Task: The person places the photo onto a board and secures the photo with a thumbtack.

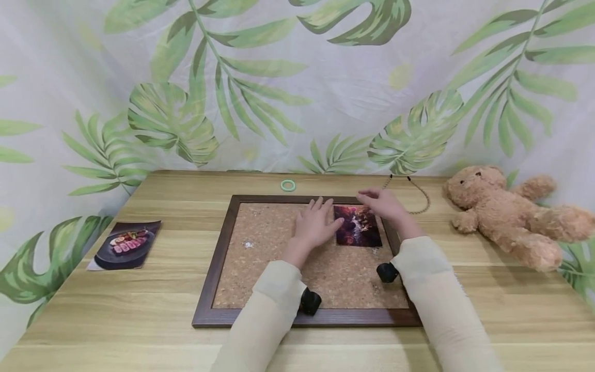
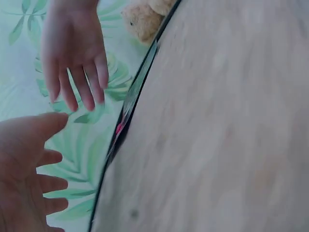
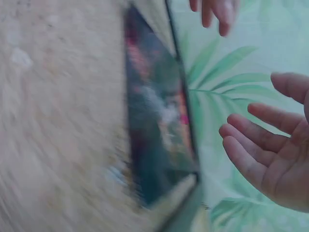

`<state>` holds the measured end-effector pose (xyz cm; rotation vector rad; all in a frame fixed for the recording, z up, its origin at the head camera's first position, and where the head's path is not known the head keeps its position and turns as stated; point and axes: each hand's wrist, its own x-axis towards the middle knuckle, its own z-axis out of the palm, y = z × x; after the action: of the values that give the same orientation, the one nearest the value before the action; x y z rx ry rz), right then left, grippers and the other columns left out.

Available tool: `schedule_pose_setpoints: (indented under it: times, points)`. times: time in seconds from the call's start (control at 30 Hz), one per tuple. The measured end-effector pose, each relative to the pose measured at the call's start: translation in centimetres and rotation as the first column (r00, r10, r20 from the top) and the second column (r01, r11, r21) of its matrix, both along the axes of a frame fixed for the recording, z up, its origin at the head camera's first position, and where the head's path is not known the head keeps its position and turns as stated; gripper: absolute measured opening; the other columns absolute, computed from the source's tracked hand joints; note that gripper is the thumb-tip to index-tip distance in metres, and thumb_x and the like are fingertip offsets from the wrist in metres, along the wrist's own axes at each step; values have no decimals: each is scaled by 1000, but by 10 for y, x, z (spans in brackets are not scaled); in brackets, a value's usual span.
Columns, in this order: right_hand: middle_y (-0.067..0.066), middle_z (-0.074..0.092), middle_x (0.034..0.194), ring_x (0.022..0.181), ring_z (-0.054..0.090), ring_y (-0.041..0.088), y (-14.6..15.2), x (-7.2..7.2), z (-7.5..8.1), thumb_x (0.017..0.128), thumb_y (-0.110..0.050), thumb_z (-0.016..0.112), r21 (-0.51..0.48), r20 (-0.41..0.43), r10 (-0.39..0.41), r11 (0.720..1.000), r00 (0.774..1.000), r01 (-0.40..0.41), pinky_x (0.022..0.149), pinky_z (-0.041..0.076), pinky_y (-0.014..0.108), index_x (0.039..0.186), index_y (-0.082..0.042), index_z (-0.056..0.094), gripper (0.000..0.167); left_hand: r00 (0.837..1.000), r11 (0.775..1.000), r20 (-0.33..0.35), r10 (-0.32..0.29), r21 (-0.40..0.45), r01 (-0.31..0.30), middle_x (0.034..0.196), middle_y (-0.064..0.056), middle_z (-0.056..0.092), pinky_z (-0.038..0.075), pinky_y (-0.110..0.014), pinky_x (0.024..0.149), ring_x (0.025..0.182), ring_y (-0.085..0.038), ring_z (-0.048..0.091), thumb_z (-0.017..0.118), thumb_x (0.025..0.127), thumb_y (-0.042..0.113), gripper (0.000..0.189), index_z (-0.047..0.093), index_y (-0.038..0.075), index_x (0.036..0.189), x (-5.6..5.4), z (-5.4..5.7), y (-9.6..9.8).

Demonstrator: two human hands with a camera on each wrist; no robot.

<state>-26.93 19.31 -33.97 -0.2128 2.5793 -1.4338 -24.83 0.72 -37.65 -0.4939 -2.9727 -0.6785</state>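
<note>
A dark, reddish photo print lies on the upper right of a cork board with a dark brown wooden frame. My left hand is spread over the cork at the photo's left side, holding nothing. Over the photo's top right corner is my right hand, its fingers loosely extended. In the right wrist view the right hand appears apart from the photo. A small bright pink spot shows at the photo's top edge; its kind cannot be told.
Small whitish clusters lie on the cork. A food picture rests on the table at left. Behind the board are a green ring and a thin chain. A teddy bear lies at right, before a leaf-patterned curtain.
</note>
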Motion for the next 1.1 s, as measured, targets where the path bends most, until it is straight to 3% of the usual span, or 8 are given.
schedule_pose_setpoints:
  times: [0.13,0.27,0.43,0.6,0.73,0.8,0.97,1.1]
  points:
    - [22,42,122,108,42,33,10,9,14,90,-28,46,27,-57,53,998,997,-51,85,35,46,126,1,40,47,1000,997,4,-15,74,14,136,-12,28,16,-53,94,123,-30,23,46,85,44,59,33,13,134,2,10,-16]
    - [19,44,121,108,42,31,24,20,21,88,-32,49,25,-117,67,998,991,-64,86,34,45,126,0,41,51,999,983,-16,-43,176,45,135,-15,28,16,-49,96,123,-31,24,48,86,40,59,34,8,133,6,17,-44]
    - [19,47,118,104,45,29,49,42,23,86,-32,52,21,-205,28,999,978,-24,83,36,44,126,-2,42,51,998,945,-6,-66,322,65,136,-18,24,17,-46,97,124,-33,20,50,87,33,59,30,3,134,15,22,-93]
    - [20,51,113,95,50,14,76,65,13,87,-25,52,10,-288,5,1000,958,-2,76,42,27,124,1,43,46,999,927,-25,-34,373,41,136,-19,25,15,-45,97,124,-32,18,49,87,32,59,29,1,133,24,23,-147]
    - [22,52,110,89,51,2,97,80,-2,87,-20,52,22,-332,1,1000,943,7,70,42,17,121,4,45,42,1000,908,1,-3,419,2,136,-20,24,16,-47,96,124,-34,18,51,87,32,62,26,1,134,30,20,-187]
    - [21,52,110,88,50,-1,108,86,-6,87,-21,52,40,-334,-7,999,943,21,70,42,17,121,3,46,42,999,910,24,31,413,-38,136,-20,23,17,-50,95,123,-36,19,51,86,34,64,25,3,135,34,21,-204]
    - [19,50,114,88,49,-2,133,97,-12,87,-26,51,117,-267,-18,992,963,51,69,42,19,123,0,45,45,991,914,40,128,383,-134,137,-22,21,18,-58,90,120,-44,20,48,86,39,67,19,8,138,44,27,-245]
    - [21,50,113,87,51,-2,148,105,-18,87,-25,51,138,-206,3,990,978,26,69,42,21,121,4,45,45,977,884,40,209,419,-206,137,-20,21,16,-57,91,122,-41,17,48,87,37,67,16,10,139,50,20,-287]
